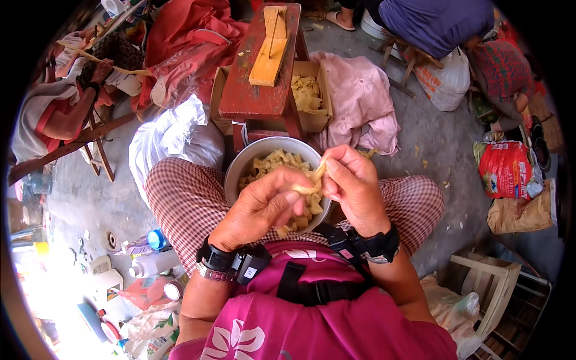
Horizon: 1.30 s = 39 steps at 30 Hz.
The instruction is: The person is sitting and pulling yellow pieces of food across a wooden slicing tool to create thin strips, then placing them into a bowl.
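Between my knees stands a round metal basin (pixel 233 173), holding many small folded, pale yellow pieces (pixel 281 159) of what looks like dried plant strip. Above it, both hands grip one pale yellow strip (pixel 310 189), looped or knotted between them. My left hand (pixel 265 202) pinches the loop between thumb and fingers. Slightly higher, my right hand (pixel 355 186) squeezes the strip's other part between thumb and forefinger. The fingers partly hide the loop, so its exact form is unclear.
Ahead, a red wooden bench (pixel 234 101) carries an L-shaped wooden block (pixel 267 67) with a thin upright spike. A cardboard box (pixel 329 101) of yellow strips, a white sack (pixel 180 135) and pink cloth (pixel 360 90) surround it. Other people sit left and right; bottles (pixel 155 263) lie left.
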Available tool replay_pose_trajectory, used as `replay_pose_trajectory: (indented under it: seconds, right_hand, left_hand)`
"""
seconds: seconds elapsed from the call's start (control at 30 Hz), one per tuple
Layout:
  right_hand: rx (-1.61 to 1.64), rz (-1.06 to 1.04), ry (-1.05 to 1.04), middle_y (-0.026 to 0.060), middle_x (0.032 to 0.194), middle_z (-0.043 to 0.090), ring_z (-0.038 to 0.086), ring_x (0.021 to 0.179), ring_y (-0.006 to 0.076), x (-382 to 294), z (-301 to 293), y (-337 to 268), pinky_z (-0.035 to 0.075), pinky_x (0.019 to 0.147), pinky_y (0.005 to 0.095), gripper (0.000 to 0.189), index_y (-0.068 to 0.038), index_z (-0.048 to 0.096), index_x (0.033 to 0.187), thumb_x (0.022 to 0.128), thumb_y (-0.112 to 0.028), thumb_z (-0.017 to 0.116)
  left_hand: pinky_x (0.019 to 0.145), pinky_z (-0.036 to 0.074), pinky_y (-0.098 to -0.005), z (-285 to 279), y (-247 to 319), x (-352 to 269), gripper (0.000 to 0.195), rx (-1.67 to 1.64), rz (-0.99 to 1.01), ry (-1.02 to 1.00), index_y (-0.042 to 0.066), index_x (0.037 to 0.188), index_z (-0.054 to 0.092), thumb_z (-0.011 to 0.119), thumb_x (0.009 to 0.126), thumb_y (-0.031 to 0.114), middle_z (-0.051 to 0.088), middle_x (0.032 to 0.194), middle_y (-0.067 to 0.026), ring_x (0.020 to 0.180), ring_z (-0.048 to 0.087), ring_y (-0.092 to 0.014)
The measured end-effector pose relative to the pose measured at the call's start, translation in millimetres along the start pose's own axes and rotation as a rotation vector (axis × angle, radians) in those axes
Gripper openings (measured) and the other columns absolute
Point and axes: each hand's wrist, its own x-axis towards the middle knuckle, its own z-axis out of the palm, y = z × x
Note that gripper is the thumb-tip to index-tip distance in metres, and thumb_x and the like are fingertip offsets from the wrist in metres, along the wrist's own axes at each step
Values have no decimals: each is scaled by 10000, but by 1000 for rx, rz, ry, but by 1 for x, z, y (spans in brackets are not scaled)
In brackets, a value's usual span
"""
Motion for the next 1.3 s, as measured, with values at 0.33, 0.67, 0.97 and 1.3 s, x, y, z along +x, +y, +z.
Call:
replay_pose_trajectory:
  seconds: [0.33,0.67,0.97,1.3]
  right_hand:
    - [-175,83,-46,-29,735,521,439,560,31,-7,7,-6,339,492,172,212,-32,555,1003,891,-200,620]
    - [-302,-90,193,-59,654,514,414,559,16,-7,11,-6,320,517,171,138,-39,630,784,865,-150,635]
    - [-140,-74,-103,3,726,541,446,575,47,-13,8,-8,378,542,179,310,7,588,1021,922,-287,581]
    - [-2,241,-33,-9,647,507,429,476,31,-17,19,2,337,412,179,85,-32,551,838,879,-101,580]
  left_hand:
    - [454,298,-177,4,6,-1,164,-34,-61,86,96,1105,517,466,978,184,481,665,29,517,391,-33]
    - [534,340,-187,13,3,3,308,22,10,-14,54,1281,483,431,985,125,453,704,27,593,399,-50]
    - [570,390,-219,17,29,4,489,205,-6,46,67,1423,281,452,966,90,490,734,-6,626,436,-75]
    - [551,345,-186,14,2,3,492,-83,-63,26,81,1409,281,464,953,99,464,727,23,610,409,-57]
